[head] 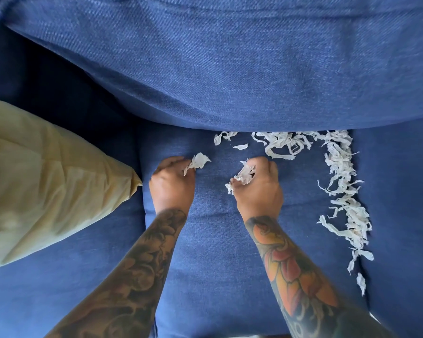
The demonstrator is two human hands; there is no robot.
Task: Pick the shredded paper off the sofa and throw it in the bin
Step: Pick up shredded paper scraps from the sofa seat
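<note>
The blue sofa [205, 264] fills the view, its back cushion [230, 57] rising beyond the seat. A pale yellow pillow [47, 181] lies on the seat, left of the hands. The shredded paper [340, 172] trails along the foot of the back cushion and down the seat seam, right of the hands. The right hand [257, 186] curls round a clump of shreds on the seat. The left hand [172, 182], beside it, pinches one torn piece [198, 162] with curled fingers.
</note>
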